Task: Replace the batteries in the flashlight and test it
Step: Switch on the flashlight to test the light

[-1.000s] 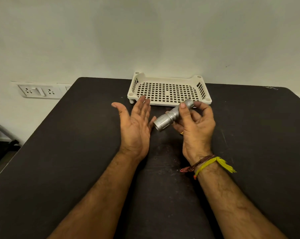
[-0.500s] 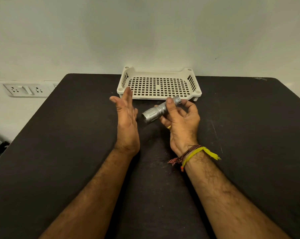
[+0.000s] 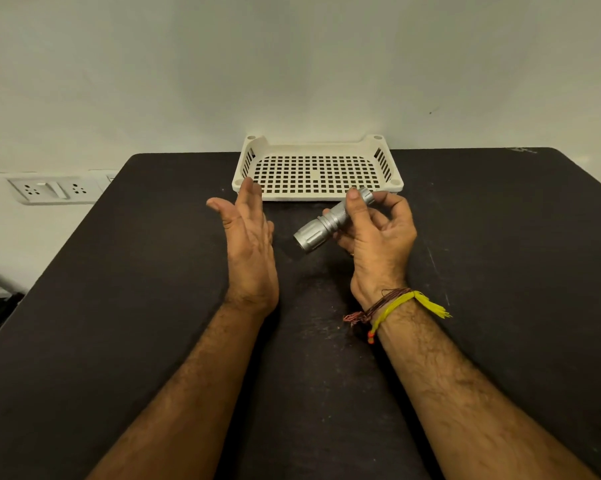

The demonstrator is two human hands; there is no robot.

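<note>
The right hand [image 3: 378, 237] holds the torch [image 3: 330, 221] above the table [image 3: 119, 306], its front end aimed at the left hand [image 3: 249, 237], which is open and holds nothing. The torch looks whole. I think this is the test. I can't see a glow. The tray [image 3: 318, 197] is empty.

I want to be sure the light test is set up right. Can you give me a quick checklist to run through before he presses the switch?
1. Flashlight gripped firmly by the right hand: ok.
2. Lens end aimed at the left hand: ok; the palm is open and faces it.
3. Gap between lens and palm: ok, they are apart.
4. Flashlight fully assembled: ok for the head; the tail is partly hidden by fingers.
5. Beam visible on the palm: cannot tell, the palm faces away from the camera.
6. Basket clear of loose parts: ok.
</note>
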